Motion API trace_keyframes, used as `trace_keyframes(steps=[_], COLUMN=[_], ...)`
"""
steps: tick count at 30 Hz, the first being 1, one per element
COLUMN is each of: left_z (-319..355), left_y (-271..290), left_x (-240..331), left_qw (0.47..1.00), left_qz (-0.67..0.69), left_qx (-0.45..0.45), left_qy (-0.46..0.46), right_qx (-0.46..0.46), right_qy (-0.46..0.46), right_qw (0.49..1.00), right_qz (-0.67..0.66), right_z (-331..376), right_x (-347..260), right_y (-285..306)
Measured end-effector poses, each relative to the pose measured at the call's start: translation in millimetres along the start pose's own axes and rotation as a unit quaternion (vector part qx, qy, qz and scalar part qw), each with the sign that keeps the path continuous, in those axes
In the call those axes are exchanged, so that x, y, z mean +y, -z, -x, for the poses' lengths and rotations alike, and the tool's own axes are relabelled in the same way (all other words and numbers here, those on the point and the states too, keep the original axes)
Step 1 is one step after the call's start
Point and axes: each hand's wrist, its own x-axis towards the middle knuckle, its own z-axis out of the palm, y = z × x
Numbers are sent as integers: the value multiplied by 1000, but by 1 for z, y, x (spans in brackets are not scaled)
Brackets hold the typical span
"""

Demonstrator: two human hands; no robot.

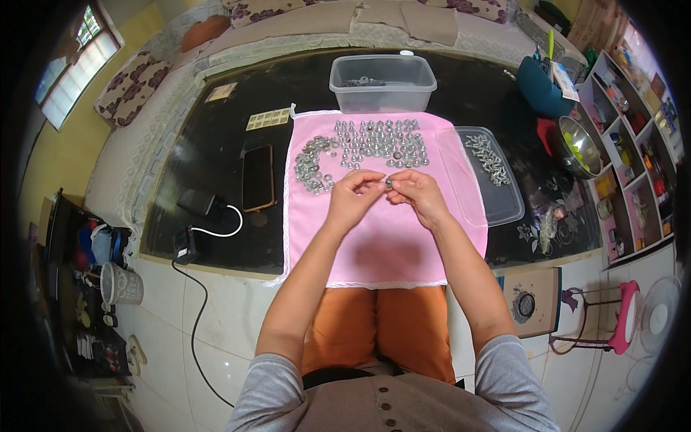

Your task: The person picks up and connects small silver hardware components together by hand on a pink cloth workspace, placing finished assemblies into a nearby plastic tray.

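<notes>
Over the pink cloth (399, 245), my left hand (357, 194) and my right hand (419, 196) meet fingertip to fingertip. Both are closed in a pinch around a small round metal piece (389, 183), mostly covered by the fingers. Beyond them stand rows of small silvery metal fittings (381, 142), many with a pointed top. Left of the rows lies a curved heap of loose round metal rings or nuts (309, 165). To the right, a clear plastic lid (507, 209) bears a pile of small screw-like metal pieces (489, 158).
A clear plastic tub (383, 99) with metal parts inside stands behind the cloth on the dark table (461, 79). A phone (258, 178) and a charger with a white cable (229, 232) lie left. A metal bowl (580, 147) and a teal container (540, 86) are right.
</notes>
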Motion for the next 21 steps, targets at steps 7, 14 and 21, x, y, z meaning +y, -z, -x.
trace_keyframes(steps=[7,14,21], left_z=[-8,-12,-6], left_y=[65,75,31], left_x=[15,9,7], left_qw=[931,894,997], left_qz=[-357,-440,-65], left_qx=[-15,-10,3], left_qy=[-73,-87,30], right_qx=[-2,-6,-7], right_qy=[9,16,18], right_qw=[1000,1000,1000], right_qz=[-1,-9,5], right_z=[-3,-1,1], right_x=[2,1,0], right_y=[0,-1,-3])
